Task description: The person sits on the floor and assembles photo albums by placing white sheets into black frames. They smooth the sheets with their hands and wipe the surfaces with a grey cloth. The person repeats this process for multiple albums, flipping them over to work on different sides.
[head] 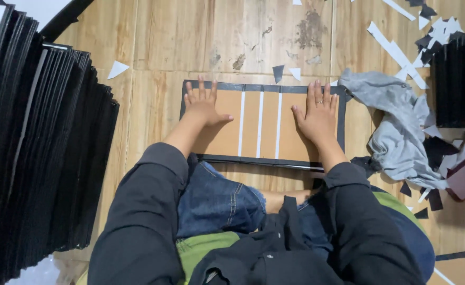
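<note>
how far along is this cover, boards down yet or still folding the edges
Done: the brown boards lie on the black sheet, white gaps between them, and its far edge looks folded over them. In hand: the left hand and right hand press flat on the outer boards. Left: whether the near edge is folded cannot be told. A tall stack of black covers stands at the left.

Tan tiled floor (206, 37) with stained patches, flat cardboard cover (261, 124) with dark edges lying in the middle, tall stack of black boards (37, 148) at left, crumpled grey cloth (396, 126) at right, white and black paper scraps (401, 53) scattered beyond
</note>
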